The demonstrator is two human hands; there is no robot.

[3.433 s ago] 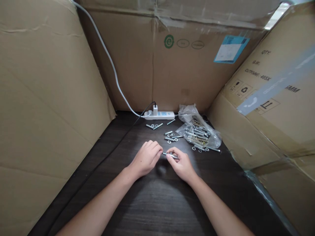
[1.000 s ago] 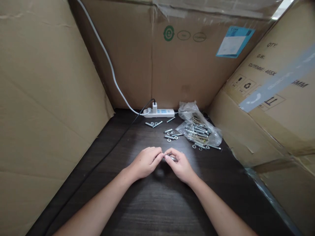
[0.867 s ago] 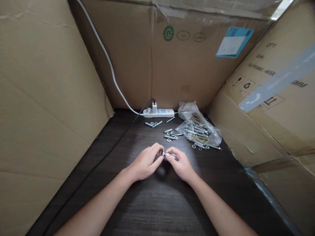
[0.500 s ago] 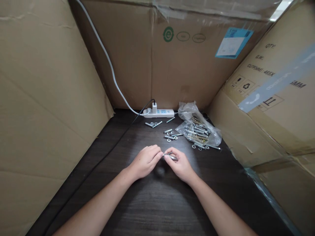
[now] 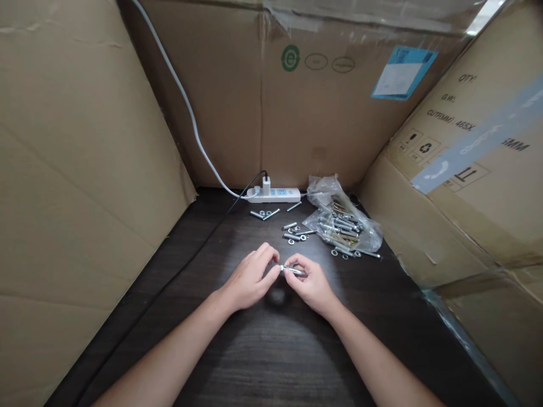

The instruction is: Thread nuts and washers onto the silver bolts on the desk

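Observation:
Over the dark wooden table (image 5: pixel 271 350) my two hands meet at one small silver bolt (image 5: pixel 292 270). My right hand (image 5: pixel 311 285) pinches the bolt's shaft and holds it level. My left hand (image 5: pixel 251 278) is closed in a pinch at the bolt's left end, on a small part that I cannot make out. Just beyond my fingers lie loose bolts and washers (image 5: pixel 294 234), and a clear plastic bag of bolts (image 5: pixel 343 226) lies to the right of them.
A white power strip (image 5: pixel 274 195) with a plug, a white cable and a black cable sits at the back of the table, with more bolts (image 5: pixel 265 214) in front of it. Cardboard boxes (image 5: pixel 80 169) wall in the table on the left, the back and the right.
My left fingers have kept shifting at the bolt's end, lifting and closing again. My right hand has stayed in place on the bolt. The camera has moved slightly.

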